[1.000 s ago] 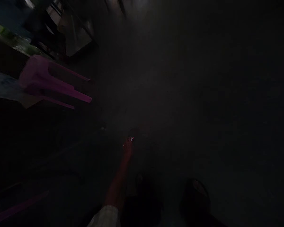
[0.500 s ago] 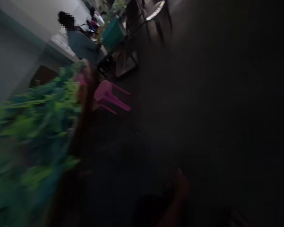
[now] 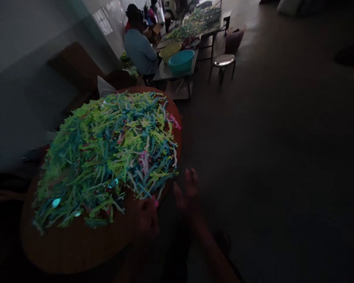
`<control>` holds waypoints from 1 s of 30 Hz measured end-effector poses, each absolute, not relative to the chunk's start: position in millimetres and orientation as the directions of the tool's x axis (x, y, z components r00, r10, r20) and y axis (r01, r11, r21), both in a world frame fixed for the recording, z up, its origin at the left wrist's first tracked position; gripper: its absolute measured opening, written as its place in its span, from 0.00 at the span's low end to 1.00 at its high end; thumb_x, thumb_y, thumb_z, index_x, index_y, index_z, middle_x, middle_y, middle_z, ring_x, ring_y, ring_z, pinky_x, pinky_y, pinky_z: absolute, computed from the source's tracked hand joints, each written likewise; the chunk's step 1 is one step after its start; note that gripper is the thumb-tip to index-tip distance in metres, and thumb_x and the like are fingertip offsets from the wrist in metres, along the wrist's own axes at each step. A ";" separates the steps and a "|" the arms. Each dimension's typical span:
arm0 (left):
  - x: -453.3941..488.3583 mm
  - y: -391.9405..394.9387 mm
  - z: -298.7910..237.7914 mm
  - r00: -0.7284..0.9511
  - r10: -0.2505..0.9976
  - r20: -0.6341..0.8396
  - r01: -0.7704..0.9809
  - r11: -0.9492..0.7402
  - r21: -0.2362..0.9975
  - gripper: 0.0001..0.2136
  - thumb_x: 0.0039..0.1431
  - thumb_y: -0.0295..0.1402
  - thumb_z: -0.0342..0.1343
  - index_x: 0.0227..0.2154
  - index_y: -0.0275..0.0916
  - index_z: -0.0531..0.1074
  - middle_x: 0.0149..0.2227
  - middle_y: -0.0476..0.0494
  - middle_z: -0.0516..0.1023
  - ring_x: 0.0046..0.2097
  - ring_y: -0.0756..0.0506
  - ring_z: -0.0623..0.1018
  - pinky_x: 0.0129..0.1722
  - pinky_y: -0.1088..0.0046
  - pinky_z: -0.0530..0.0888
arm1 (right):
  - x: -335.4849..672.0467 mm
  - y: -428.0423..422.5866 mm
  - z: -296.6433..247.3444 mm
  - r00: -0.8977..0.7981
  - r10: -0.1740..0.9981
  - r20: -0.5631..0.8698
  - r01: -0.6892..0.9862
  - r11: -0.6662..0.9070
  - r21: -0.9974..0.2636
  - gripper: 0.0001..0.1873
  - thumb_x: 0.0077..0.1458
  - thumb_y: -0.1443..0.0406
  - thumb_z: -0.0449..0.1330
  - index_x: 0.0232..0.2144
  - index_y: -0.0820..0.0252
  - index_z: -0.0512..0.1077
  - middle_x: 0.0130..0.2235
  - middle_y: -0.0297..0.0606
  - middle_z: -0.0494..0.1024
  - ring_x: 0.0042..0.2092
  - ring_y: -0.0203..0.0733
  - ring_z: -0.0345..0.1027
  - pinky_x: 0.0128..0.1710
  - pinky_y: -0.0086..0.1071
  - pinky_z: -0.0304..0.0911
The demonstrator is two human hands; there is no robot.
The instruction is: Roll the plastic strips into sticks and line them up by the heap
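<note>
A round orange-brown tray [image 3: 76, 247] lies in front of me at the lower left, heaped with several thin green, blue, yellow and pink strips [image 3: 106, 149]. My left hand [image 3: 147, 216] is at the tray's near right rim with its fingers curled; a small pink bit shows at its fingertips, too dark to name. My right hand [image 3: 187, 194] hovers just right of the tray's edge with its fingers stretched up and apart, holding nothing. The room is very dim.
A person in a light blue top [image 3: 140, 51] sits at a far table [image 3: 177, 72] that carries a teal basin [image 3: 181, 61], a yellow bowl and more strips. A round metal stool [image 3: 223, 61] stands right of it. Dark floor spreads to the right.
The view swung up from the dark floor and a pink plastic stool to the tray of strips. My left hand rose from the floor to the tray's rim; my right hand came into view.
</note>
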State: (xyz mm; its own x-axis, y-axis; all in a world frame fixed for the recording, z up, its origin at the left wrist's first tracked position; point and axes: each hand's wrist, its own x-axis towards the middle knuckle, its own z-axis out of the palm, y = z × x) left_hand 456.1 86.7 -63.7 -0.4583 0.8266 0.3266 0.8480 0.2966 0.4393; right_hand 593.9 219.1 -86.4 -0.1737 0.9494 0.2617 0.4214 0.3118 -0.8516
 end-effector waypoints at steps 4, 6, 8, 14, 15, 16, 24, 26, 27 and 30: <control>415.4 106.0 -75.7 -0.301 0.882 0.361 0.949 0.242 0.202 0.23 0.66 0.40 0.55 0.63 0.45 0.71 0.68 0.33 0.64 0.68 0.26 0.63 0.65 0.37 0.62 | 528.2 251.4 -82.3 -0.233 0.921 0.311 0.568 0.389 -0.725 0.38 0.67 0.51 0.52 0.68 0.73 0.57 0.72 0.61 0.50 0.74 0.62 0.39 0.70 0.57 0.43; 406.0 108.1 -93.4 -0.262 0.885 0.384 0.962 0.210 0.173 0.25 0.64 0.38 0.57 0.64 0.47 0.69 0.70 0.34 0.61 0.71 0.25 0.58 0.67 0.35 0.57 | 505.2 254.1 -85.6 -0.200 0.934 0.295 0.678 0.349 -0.647 0.37 0.67 0.51 0.51 0.67 0.73 0.60 0.72 0.62 0.52 0.74 0.65 0.39 0.70 0.61 0.41; 397.9 110.5 -109.0 -0.293 0.855 0.428 0.953 0.225 0.203 0.24 0.65 0.34 0.56 0.64 0.48 0.69 0.70 0.35 0.61 0.72 0.26 0.56 0.68 0.35 0.56 | 486.6 252.0 -88.1 -0.174 0.940 0.292 0.758 0.317 -0.570 0.36 0.68 0.52 0.50 0.67 0.74 0.60 0.71 0.63 0.53 0.73 0.67 0.41 0.70 0.64 0.39; 362.9 122.5 -110.2 -0.287 0.817 0.500 0.952 0.186 0.242 0.32 0.66 0.30 0.55 0.71 0.53 0.55 0.74 0.36 0.51 0.73 0.26 0.52 0.67 0.32 0.56 | 447.2 254.0 -83.7 -0.177 0.929 0.326 0.808 0.326 -0.491 0.36 0.67 0.55 0.50 0.68 0.76 0.58 0.68 0.66 0.59 0.71 0.69 0.47 0.68 0.64 0.47; 356.6 123.0 -106.5 -0.275 0.829 0.487 0.952 0.163 0.260 0.34 0.66 0.31 0.55 0.72 0.53 0.52 0.74 0.37 0.48 0.73 0.26 0.51 0.68 0.32 0.54 | 442.2 255.0 -82.1 -0.174 0.931 0.322 0.803 0.323 -0.501 0.35 0.67 0.55 0.50 0.68 0.73 0.59 0.68 0.64 0.60 0.71 0.68 0.47 0.67 0.63 0.48; 350.6 122.7 -103.2 -0.269 0.841 0.470 0.950 0.149 0.276 0.36 0.65 0.32 0.55 0.72 0.54 0.49 0.75 0.38 0.46 0.74 0.26 0.49 0.68 0.31 0.53 | 437.1 255.3 -80.4 -0.174 0.935 0.310 0.797 0.318 -0.513 0.35 0.67 0.55 0.50 0.68 0.70 0.59 0.68 0.62 0.61 0.71 0.67 0.47 0.67 0.63 0.49; 297.7 109.0 -104.1 -0.265 0.871 0.415 0.954 0.176 0.241 0.39 0.66 0.29 0.54 0.73 0.58 0.42 0.76 0.43 0.42 0.73 0.27 0.51 0.69 0.37 0.55 | 383.7 239.9 -70.8 -0.141 0.965 0.223 0.729 0.254 -0.636 0.30 0.69 0.57 0.49 0.65 0.71 0.63 0.66 0.59 0.65 0.70 0.61 0.52 0.68 0.58 0.50; 283.5 104.4 -105.5 -0.218 0.887 0.408 0.967 0.140 0.212 0.39 0.66 0.28 0.54 0.72 0.59 0.41 0.76 0.45 0.41 0.74 0.28 0.49 0.70 0.37 0.53 | 375.8 235.0 -70.4 -0.125 0.966 0.225 0.713 0.245 -0.657 0.30 0.70 0.57 0.49 0.65 0.73 0.63 0.67 0.61 0.64 0.70 0.63 0.50 0.68 0.58 0.50; 277.5 102.0 -105.7 -0.193 0.895 0.402 0.973 0.124 0.193 0.40 0.66 0.27 0.54 0.72 0.59 0.41 0.76 0.46 0.40 0.74 0.29 0.48 0.70 0.38 0.52 | 373.9 232.4 -71.4 -0.120 0.967 0.226 0.708 0.243 -0.663 0.30 0.70 0.57 0.49 0.65 0.74 0.63 0.67 0.61 0.63 0.71 0.64 0.49 0.68 0.59 0.50; 265.2 96.2 -105.9 -0.131 0.912 0.388 0.987 0.085 0.135 0.41 0.65 0.25 0.54 0.73 0.59 0.40 0.76 0.45 0.39 0.75 0.30 0.45 0.71 0.38 0.50 | 374.7 225.1 -79.9 -0.122 0.952 0.281 0.711 0.281 -0.644 0.33 0.69 0.57 0.51 0.67 0.73 0.58 0.69 0.64 0.59 0.72 0.67 0.45 0.66 0.66 0.50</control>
State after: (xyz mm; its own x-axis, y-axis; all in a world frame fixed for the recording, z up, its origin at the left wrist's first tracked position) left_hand 265.2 96.2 -105.9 -0.1314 0.9123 0.3879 0.9872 0.0847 0.1353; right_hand 374.7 225.1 -79.9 -0.1218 0.9521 0.2806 0.7112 0.2809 -0.6445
